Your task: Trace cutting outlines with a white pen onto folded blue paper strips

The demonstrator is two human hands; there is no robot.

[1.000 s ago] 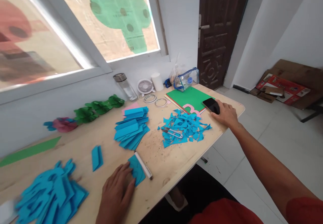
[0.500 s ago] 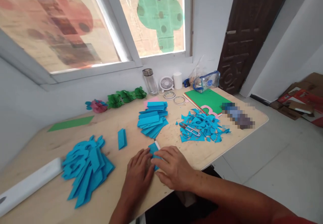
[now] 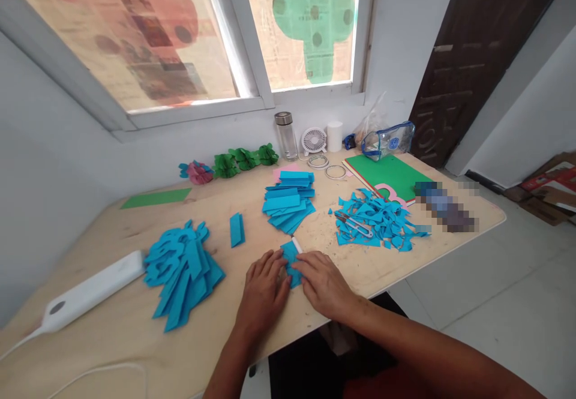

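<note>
A small folded piece of blue paper (image 3: 293, 277) lies near the table's front edge between my hands. My left hand (image 3: 265, 282) rests over its left side, fingers bent and thumb at the lower edge. My right hand (image 3: 327, 284) has its curled fingers and thumb on the right side of the paper. A white pen-like stick (image 3: 297, 245) with a dark tip pokes out just beyond my right fingertips; whether the fingers grip it I cannot tell. A stack of folded blue strips (image 3: 288, 203) lies just behind, and one folded strip (image 3: 236, 230) lies apart to its left.
Cut blue shapes (image 3: 189, 273) are heaped at left beside a white power strip (image 3: 96, 288). At right, small scissors (image 3: 355, 225) lie on blue scraps (image 3: 387, 219). Along the back stand a glass bottle (image 3: 287, 138), a small fan (image 3: 314, 141) and a clear pouch (image 3: 389, 141).
The camera view has shifted, so everything sits farther right and higher. My right fingers have come down closer onto the blue paper; my left hand stays on it.
</note>
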